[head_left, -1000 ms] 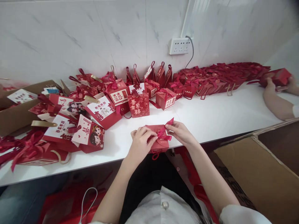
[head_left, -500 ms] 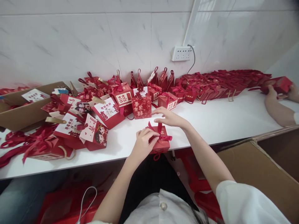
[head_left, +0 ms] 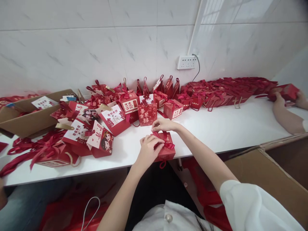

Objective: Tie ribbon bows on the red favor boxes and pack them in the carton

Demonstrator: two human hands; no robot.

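A small red gift box lies at the table's front edge, right before me. A dark red ribbon is looped on its top, and a cord loop hangs from its near side. My left hand rests on the box, thumb and fingers closed on the ribbon near the bow's middle. Just beyond it, my right hand pinches a ribbon end at the box's far left. Behind both hands stands a red patterned box with gold lettering. Part of the ribbon is hidden under my fingers.
Several red gift boxes crowd the white table to the left and along the wall. An open carton stands at left, a large cardboard box at lower right. Another person's hands hold a red box at far right.
My right hand has come left and closed on a ribbon end. My left hand stays on the bow. The view has tilted slightly upward.
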